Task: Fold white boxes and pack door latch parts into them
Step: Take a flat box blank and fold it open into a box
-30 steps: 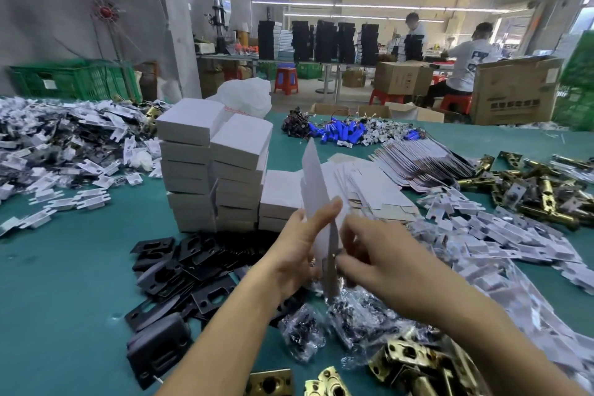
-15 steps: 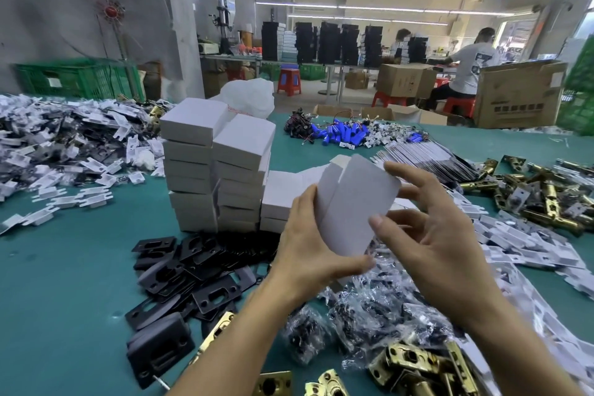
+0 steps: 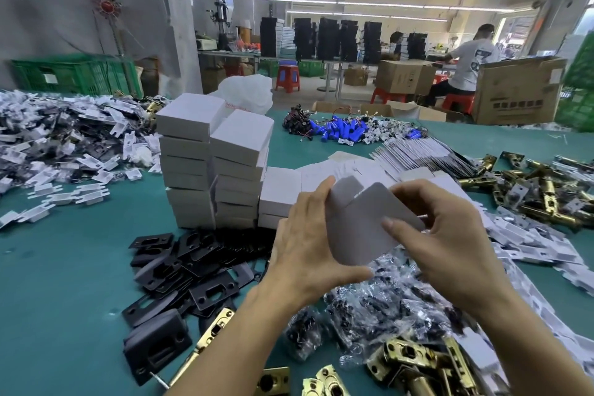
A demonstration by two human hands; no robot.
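Left hand (image 3: 308,254): grasps the left edge of a flat unfolded white cardboard box (image 3: 363,228), thumb under its lower corner.
Right hand (image 3: 450,244): pinches the box's right side, thumb on the front face; the box is held in the air between both hands, above the bags.
Teal tabletop (image 3: 64,283): carries everything below.
Stacks of folded white cardboard boxes (image 3: 212,170): columns standing just behind the left hand.
Black metal strike plates (image 3: 193,267): a heap in front of the stacks, left of the left forearm.
Clear plastic screw bags (image 3: 385,299): lie beneath the hands.
Brass latch bolts (image 3: 414,363): at the near edge, lower right.
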